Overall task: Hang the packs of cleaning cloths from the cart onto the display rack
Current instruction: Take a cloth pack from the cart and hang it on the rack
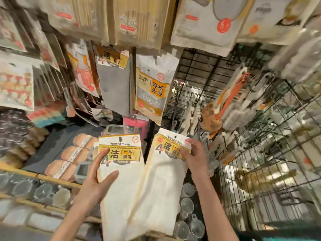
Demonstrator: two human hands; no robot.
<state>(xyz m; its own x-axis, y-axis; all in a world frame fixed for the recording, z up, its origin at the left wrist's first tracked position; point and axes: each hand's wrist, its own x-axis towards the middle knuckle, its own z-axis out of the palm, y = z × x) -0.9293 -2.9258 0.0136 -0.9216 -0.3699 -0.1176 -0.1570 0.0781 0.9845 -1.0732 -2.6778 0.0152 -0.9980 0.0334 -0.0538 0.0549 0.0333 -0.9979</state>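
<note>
Two white packs of cleaning cloths with yellow labels are held up in front of the display rack (199,80). My left hand (97,178) grips the left pack (121,188) by its left edge, thumb across the front. My right hand (194,155) pinches the right pack (163,185) at its label, near the top right corner. The two packs overlap low down. A grey cloth pack (114,84) with the same label hangs on the rack just above. The cart is not in view.
A cleaning sponge pack (152,89) hangs beside the grey one. Black wire grid (260,171) runs along the right with brushes hung on it. Below left are a shelf of sponges (73,159) and glass cups (43,190). More cups (187,214) sit under the packs.
</note>
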